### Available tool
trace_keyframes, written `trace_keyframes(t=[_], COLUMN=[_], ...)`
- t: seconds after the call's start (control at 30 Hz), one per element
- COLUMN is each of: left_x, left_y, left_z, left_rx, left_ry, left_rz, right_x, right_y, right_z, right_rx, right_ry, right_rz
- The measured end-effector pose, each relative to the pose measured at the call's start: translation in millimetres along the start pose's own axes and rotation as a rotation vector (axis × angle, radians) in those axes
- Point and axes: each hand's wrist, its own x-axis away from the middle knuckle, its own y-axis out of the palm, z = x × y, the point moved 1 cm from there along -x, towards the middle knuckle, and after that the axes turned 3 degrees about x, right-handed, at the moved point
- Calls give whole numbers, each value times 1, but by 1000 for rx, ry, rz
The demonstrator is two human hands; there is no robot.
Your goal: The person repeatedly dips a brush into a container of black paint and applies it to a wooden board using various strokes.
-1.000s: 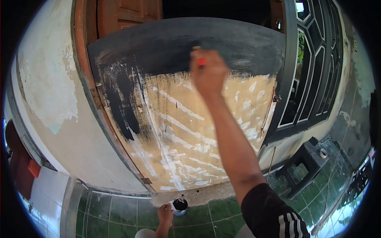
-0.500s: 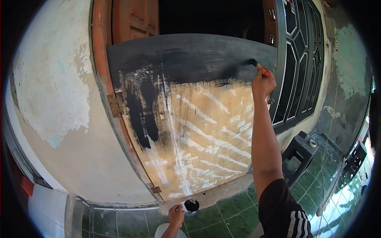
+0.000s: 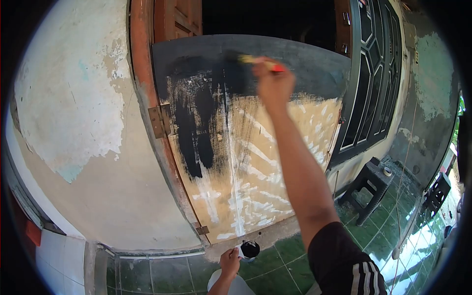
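Observation:
A wooden half-door (image 3: pixel 255 162) stands in front of me, its upper band and left strip coated black, the lower part bare tan with white patches. My right hand (image 3: pixel 276 86) is closed around a paintbrush (image 3: pixel 251 59) with a red-tipped handle; motion blurs it. The brush's dark end is at the black upper band, left of centre. Low down, my left hand (image 3: pixel 230 262) grips a small can (image 3: pixel 250 250) of black paint by a pale piece at its side. The can is upright near the door's bottom edge.
A dark plastic stool (image 3: pixel 366 184) with a roll of tape (image 3: pixel 387 171) on it stands at the right. Rusty hinges (image 3: pixel 158 121) join the door to its frame. A window grille (image 3: pixel 366 93) is on the right, a peeling wall (image 3: pixel 73 123) on the left, and green tiles (image 3: pixel 275 280) below.
My right hand has swept the brush leftward and slightly up across the black band. My left hand still holds the paint can. The whole view has shifted a little.

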Motion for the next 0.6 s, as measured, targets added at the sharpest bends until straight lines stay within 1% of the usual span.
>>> trace_keyframes(t=[0.03,0.1,0.13,0.23,0.27,0.3,0.33,0.37,0.4,0.43,0.47,0.57,0.6], left_x=[2,0,-6,-15,-18,-23,-30,-33,-31,-31,-32,-32,-32], left_y=[-3,-8,-10,-5,-2,1,1,3,7,11,16,27,28], left_z=[3,-3,-11,-30,-34,-44,-58,-67,-69,-70,-71,-77,-80], left_rx=[1,-12,-24,-59,-71,-76,-83,-90,-64,-40,-15,-51,-48], left_ry=[-2,-23,-34,-32,-21,-11,2,15,8,3,0,-8,-17], left_rz=[5,8,5,19,30,34,39,45,59,71,83,105,102], right_x=[-17,-47,-57,-45,-34,-12,19,54,86,116,144,165,155], right_y=[-33,-103,-123,-129,-117,-92,-65,-34,-9,11,27,25,10], right_z=[-5,3,7,10,23,28,28,21,30,8,1,-8,6], right_rx=[117,555,748,884,979,865,914,785,747,578,447,249,202], right_ry=[-5,-174,-269,-492,-556,-706,-702,-682,-620,-613,-455,-125,-101], right_rz=[88,303,401,411,351,247,100,5,-47,-173,-327,-446,-345])
